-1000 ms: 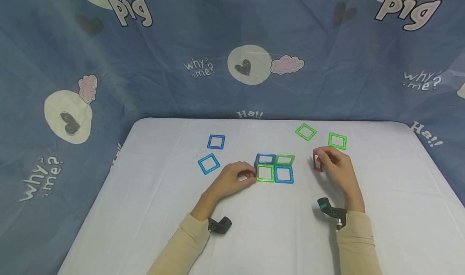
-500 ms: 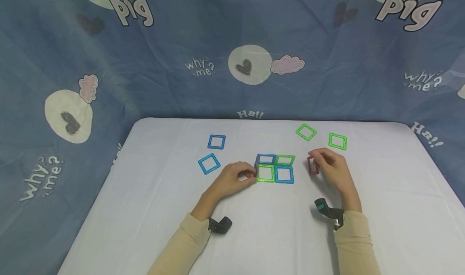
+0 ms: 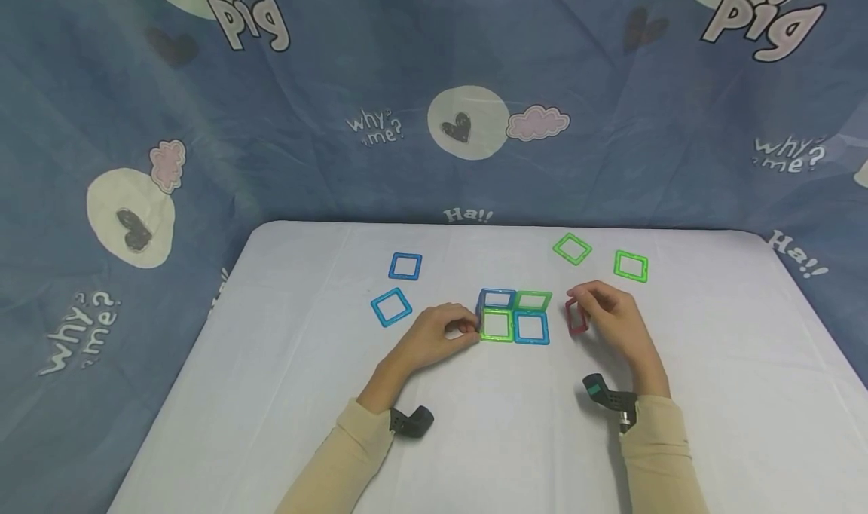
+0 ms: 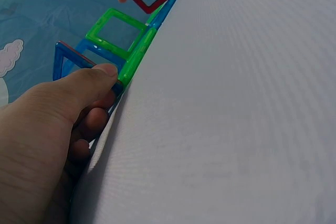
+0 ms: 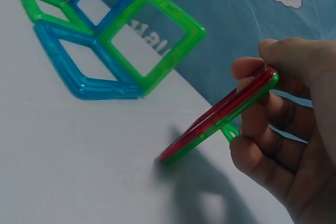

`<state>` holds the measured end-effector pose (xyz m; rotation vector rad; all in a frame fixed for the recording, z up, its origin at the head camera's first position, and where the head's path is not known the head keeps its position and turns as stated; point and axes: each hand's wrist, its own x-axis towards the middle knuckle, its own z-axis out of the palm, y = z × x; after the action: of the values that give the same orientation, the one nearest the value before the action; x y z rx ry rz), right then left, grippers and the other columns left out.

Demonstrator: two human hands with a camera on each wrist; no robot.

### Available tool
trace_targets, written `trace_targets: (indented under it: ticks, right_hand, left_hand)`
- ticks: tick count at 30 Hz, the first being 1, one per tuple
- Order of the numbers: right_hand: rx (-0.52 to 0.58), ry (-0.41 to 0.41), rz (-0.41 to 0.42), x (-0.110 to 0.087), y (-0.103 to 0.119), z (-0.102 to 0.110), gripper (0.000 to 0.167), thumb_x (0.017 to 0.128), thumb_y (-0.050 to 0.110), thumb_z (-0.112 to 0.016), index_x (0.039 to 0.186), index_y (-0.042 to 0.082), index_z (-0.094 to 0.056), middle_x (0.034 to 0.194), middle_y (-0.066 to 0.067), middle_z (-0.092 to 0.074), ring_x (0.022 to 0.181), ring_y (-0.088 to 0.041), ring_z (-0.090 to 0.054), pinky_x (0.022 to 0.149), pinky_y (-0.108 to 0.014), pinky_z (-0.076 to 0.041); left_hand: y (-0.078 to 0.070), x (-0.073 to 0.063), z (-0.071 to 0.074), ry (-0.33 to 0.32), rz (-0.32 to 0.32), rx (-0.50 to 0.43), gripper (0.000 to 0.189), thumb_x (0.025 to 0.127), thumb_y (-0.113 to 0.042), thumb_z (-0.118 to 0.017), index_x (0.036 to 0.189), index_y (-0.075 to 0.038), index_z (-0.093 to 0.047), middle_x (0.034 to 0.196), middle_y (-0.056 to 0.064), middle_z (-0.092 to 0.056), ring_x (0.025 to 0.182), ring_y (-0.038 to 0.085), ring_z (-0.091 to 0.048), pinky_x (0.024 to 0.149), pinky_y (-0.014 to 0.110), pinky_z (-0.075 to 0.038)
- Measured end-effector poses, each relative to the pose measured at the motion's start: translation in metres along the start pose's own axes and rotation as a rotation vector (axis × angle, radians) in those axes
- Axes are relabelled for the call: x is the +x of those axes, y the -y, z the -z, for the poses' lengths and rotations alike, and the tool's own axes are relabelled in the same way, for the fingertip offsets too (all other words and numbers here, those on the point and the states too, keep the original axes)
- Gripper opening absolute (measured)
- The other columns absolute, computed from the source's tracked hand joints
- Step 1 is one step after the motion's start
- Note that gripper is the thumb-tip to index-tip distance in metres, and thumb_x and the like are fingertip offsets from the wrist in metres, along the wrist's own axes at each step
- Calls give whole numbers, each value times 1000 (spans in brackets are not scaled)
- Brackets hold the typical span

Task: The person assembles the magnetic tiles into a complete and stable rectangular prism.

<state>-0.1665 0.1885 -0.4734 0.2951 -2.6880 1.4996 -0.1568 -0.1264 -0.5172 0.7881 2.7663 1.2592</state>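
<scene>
My left hand [image 3: 434, 335] pinches an upright magnetic tile [image 4: 73, 55], blue with a reddish edge, at the left end of a tile row. In that row a green tile [image 3: 497, 340] and a blue tile [image 3: 532, 341] lie flat side by side. Behind them stand a blue tile [image 3: 498, 292] and a green tile [image 5: 176, 56]. To the right, my right hand [image 3: 620, 318] holds a red square tile [image 3: 579, 330] between thumb and fingers, tilted just above the table. Seen edge-on in the right wrist view, this tile shows a green side under the red.
Two loose tiles, one blue [image 3: 404, 276] and one lighter blue [image 3: 398, 317], lie at the left. Two green ones, a turned tile [image 3: 565, 257] and another tile [image 3: 631, 277], are at the back right. A patterned blue cloth [image 3: 305, 182] hangs behind the white table [image 3: 515, 439].
My right hand has moved left toward the tile row, bringing the red tile closer and turning it to show more of its face. The left hand has stayed where it was.
</scene>
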Motion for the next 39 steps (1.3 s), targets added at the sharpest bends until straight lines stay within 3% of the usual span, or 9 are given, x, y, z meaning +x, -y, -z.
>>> trace_targets:
  ticks: [4, 20, 28, 39]
  right_hand:
    - [-7, 7, 4, 3, -13, -4, 30, 96, 36, -53, 104, 10, -67, 98, -9, -69, 89, -2, -55, 82, -13, -41]
    - [-6, 10, 30, 6, -12, -10, 30, 96, 35, -52, 103, 10, -67, 81, -8, -64, 80, -9, -51, 71, -19, -39]
    - [-11, 44, 64, 6, -12, -13, 27, 97, 32, -53, 104, 10, -67, 86, -8, -67, 82, -9, -54, 76, -17, -40]
    - [-44, 45, 52, 8, -9, -18, 28, 97, 34, -52, 103, 10, -66, 80, -7, -65, 74, -10, -55, 72, -19, -42]
  left_hand:
    - [0, 0, 0, 5, 0, 5, 19, 84, -29, -71, 102, -23, -68, 88, -14, -63, 82, 1, -55, 82, 21, -51]
    - [1, 1, 0, -1, -16, 9, 19, 84, -28, -71, 102, -22, -68, 89, -13, -63, 82, 2, -55, 82, 20, -51]
    - [2, 1, -1, 8, -16, 13, 19, 85, -29, -70, 102, -22, -68, 89, -13, -63, 83, 2, -55, 83, 21, -51]
    - [1, 0, 0, 3, -18, 11, 18, 84, -28, -71, 101, -22, -68, 88, -13, -63, 82, 2, -55, 81, 21, -51]
